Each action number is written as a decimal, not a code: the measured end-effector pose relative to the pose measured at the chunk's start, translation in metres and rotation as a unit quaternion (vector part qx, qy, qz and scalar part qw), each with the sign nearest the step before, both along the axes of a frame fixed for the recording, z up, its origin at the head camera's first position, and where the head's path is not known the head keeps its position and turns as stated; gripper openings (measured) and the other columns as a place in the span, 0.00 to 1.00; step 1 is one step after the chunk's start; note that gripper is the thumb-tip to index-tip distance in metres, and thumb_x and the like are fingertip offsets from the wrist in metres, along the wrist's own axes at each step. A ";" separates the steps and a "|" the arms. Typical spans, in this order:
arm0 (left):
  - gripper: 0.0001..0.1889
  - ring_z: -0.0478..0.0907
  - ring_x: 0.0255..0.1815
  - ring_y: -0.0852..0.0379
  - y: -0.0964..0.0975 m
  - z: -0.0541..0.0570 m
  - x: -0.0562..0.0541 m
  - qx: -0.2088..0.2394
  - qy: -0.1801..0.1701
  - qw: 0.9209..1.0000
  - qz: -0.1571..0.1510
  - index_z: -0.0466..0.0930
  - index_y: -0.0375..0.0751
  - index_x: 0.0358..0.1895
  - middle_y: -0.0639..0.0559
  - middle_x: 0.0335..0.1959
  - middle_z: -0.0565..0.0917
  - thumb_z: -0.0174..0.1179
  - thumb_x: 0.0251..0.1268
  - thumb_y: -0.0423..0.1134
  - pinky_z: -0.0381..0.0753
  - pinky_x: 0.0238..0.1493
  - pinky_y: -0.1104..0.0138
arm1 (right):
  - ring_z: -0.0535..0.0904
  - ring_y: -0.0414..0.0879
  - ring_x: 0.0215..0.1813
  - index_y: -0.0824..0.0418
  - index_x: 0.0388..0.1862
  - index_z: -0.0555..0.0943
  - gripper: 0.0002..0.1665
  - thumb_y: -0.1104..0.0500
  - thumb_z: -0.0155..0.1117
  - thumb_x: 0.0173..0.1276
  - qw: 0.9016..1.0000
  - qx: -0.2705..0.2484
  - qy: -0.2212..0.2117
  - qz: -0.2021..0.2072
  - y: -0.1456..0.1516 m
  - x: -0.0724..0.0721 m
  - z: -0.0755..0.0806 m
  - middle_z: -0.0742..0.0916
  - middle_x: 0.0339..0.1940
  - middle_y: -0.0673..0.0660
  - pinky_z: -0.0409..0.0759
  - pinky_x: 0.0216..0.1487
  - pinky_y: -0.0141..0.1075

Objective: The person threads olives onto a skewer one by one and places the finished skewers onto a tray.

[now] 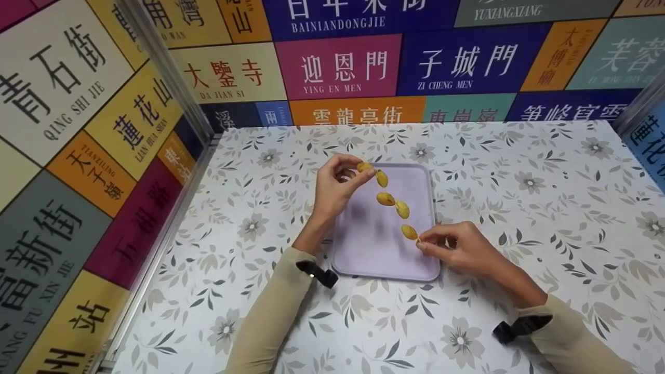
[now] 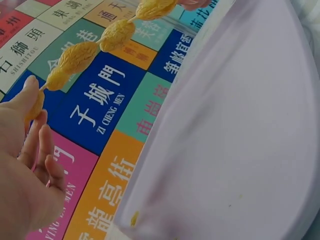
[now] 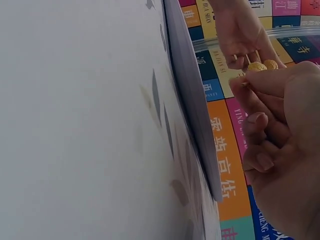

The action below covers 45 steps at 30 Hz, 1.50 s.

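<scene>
A skewer of several yellow, wrinkled oval pieces is held slantwise above a pale purple tray. At its upper end, my left hand pinches the end piece between thumb and fingers. The left wrist view shows the pieces threaded in a row on a thin stick. Down at the other end, my right hand pinches the bare tip of the stick between thumb and forefinger. Part of the skewer is hidden behind the right hand in the right wrist view.
The tray lies on a white table with a grey floral pattern. Small yellow crumbs lie in the tray. Coloured panels with lettering stand along the back and left of the table.
</scene>
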<state>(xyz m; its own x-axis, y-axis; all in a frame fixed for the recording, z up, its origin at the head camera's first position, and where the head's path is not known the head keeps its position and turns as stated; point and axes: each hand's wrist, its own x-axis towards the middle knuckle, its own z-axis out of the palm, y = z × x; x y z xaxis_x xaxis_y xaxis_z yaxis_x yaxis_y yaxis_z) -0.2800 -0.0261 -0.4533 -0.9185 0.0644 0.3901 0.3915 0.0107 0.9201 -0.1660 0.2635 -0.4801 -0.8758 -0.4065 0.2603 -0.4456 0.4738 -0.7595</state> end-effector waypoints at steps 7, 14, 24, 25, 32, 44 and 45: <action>0.19 0.81 0.36 0.57 0.002 0.007 0.003 -0.026 0.005 0.999 0.036 0.87 0.43 0.48 0.51 0.41 0.90 0.83 0.60 0.44 0.79 0.43 0.61 | 0.77 0.36 0.26 0.51 0.41 0.95 0.05 0.60 0.81 0.67 1.000 -0.005 0.002 -0.020 -0.006 0.004 0.002 0.90 0.27 0.44 0.75 0.27 0.29; 0.18 0.86 0.42 0.56 -0.001 0.014 0.003 -0.040 0.003 0.999 0.011 0.87 0.44 0.54 0.52 0.47 0.92 0.78 0.67 0.47 0.82 0.49 0.55 | 0.83 0.44 0.27 0.55 0.43 0.94 0.05 0.60 0.79 0.70 0.997 -0.041 -0.050 -0.044 -0.008 0.007 0.005 0.93 0.29 0.48 0.78 0.28 0.30; 0.11 0.89 0.47 0.54 -0.030 0.003 -0.008 -0.168 -0.012 0.984 0.057 0.91 0.43 0.53 0.48 0.47 0.93 0.68 0.78 0.44 0.86 0.54 0.61 | 0.92 0.43 0.37 0.73 0.51 0.90 0.15 0.61 0.75 0.74 0.975 -0.155 -0.151 -0.045 -0.022 0.009 0.004 0.94 0.37 0.65 0.86 0.38 0.31; 0.10 0.89 0.46 0.54 -0.034 -0.001 -0.009 -0.184 -0.020 0.980 0.069 0.91 0.41 0.52 0.47 0.46 0.93 0.69 0.77 0.42 0.87 0.52 0.63 | 0.92 0.42 0.38 0.74 0.51 0.90 0.15 0.62 0.74 0.74 0.974 -0.163 -0.153 -0.045 -0.024 0.009 0.003 0.94 0.37 0.64 0.88 0.40 0.32; 0.05 0.90 0.33 0.57 -0.051 -0.027 -0.010 -0.250 -0.090 0.956 0.121 0.93 0.41 0.42 0.48 0.33 0.94 0.72 0.73 0.38 0.83 0.39 0.68 | 0.91 0.40 0.40 0.74 0.54 0.89 0.18 0.60 0.76 0.74 0.956 -0.188 -0.206 -0.092 -0.037 0.009 0.004 0.94 0.32 0.52 0.86 0.51 0.29; 0.05 0.91 0.36 0.57 -0.045 -0.032 -0.006 -0.302 -0.118 0.939 0.117 0.95 0.43 0.43 0.50 0.36 0.95 0.73 0.72 0.39 0.87 0.42 0.63 | 0.89 0.38 0.41 0.71 0.59 0.88 0.23 0.56 0.76 0.74 0.917 -0.201 -0.306 -0.159 -0.056 0.000 0.010 0.95 0.35 0.49 0.84 0.54 0.33; 0.05 0.91 0.36 0.57 -0.044 -0.032 -0.006 -0.299 -0.123 0.940 0.113 0.95 0.43 0.44 0.50 0.36 0.95 0.73 0.72 0.38 0.87 0.41 0.64 | 0.89 0.38 0.42 0.71 0.59 0.88 0.23 0.56 0.76 0.74 0.917 -0.199 -0.307 -0.162 -0.057 0.000 0.010 0.95 0.36 0.49 0.83 0.55 0.33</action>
<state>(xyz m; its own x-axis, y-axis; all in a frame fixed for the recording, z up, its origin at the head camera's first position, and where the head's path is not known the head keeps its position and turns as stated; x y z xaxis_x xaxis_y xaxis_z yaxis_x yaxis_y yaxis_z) -0.2863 -0.0703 -0.4853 -0.9926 -0.0023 0.1210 0.0944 0.6109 0.7861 -0.1664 0.2065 -0.4700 -0.9650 -0.0794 -0.2499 0.2378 0.1361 -0.9617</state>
